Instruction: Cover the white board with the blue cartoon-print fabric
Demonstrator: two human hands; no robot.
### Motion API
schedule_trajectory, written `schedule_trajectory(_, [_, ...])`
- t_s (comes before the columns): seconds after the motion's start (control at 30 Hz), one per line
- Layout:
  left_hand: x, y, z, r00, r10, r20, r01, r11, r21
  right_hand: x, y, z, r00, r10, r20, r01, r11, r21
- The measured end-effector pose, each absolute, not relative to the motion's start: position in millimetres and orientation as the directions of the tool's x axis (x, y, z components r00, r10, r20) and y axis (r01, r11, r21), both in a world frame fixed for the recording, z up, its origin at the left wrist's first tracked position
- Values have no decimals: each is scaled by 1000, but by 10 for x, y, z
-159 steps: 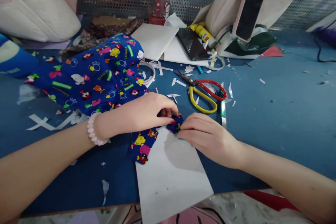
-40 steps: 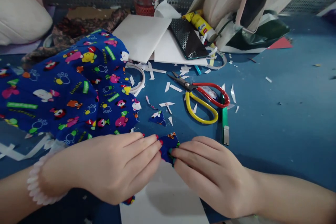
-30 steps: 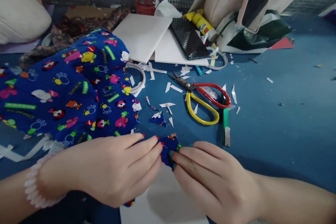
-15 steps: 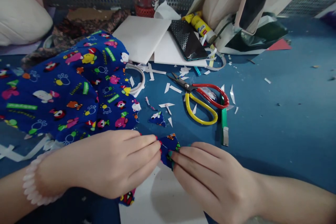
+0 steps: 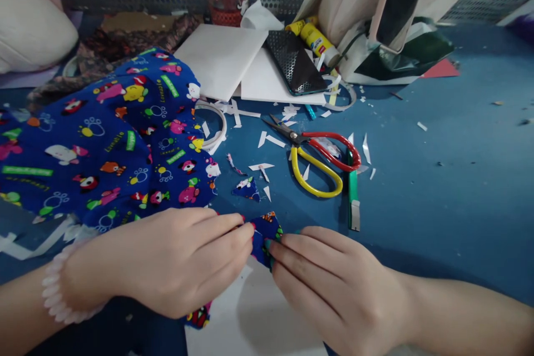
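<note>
Between my two hands is a small strip of blue printed fabric [image 5: 265, 232]. My left hand [image 5: 183, 258], with a pale bead bracelet [image 5: 56, 289] at the wrist, is closed on its left part. On its right edge the fingertips of my right hand [image 5: 334, 278] pinch it. More of the same print pokes out below my left hand, over a white sheet [image 5: 258, 311]. A large piece of blue cartoon-print cloth [image 5: 125, 139] lies beyond my left hand. Scissors [image 5: 317, 156] with one red and one yellow handle rest beyond my right hand.
A green utility knife [image 5: 353, 194] lies beside the scissors. Around them are paper scraps, a fabric scrap [image 5: 247, 188] and a roll of tape [image 5: 212, 122]. Farther back are white boards [image 5: 225, 55], a dark phone [image 5: 294, 61], a yellow glue stick [image 5: 319, 43] and a propped phone [image 5: 400, 3].
The whole view has shifted slightly, so things sit a little farther left. Both hands keep their hold on the fabric strip, almost unmoved.
</note>
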State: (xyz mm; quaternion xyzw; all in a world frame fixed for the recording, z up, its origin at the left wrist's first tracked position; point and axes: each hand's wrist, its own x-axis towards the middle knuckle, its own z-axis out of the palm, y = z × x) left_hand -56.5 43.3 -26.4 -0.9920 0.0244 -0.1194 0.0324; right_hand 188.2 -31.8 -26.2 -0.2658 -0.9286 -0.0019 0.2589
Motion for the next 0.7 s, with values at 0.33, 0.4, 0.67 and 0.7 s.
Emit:
schedule_trajectory(0.33, [-528, 471, -264, 967, 7, 254, 7, -1000, -1, 1893, -326, -275, -732, 480, 483, 492, 863, -111])
schedule_trajectory(0.4, [-499, 487, -246, 962, 16, 274, 17, -1000, -1, 1890, -313, -267, -722, 499, 480, 499, 855, -139])
schedule_trajectory(0.67, [-463, 500, -188, 954, 24, 299, 33, -999, -27, 1889, -297, -286, -689, 546, 476, 507, 833, -222])
schedule_trajectory(0.7, [-469, 499, -195, 955, 23, 296, 33, -999, -30, 1894, -300, -287, -692, 547, 472, 507, 833, -221])
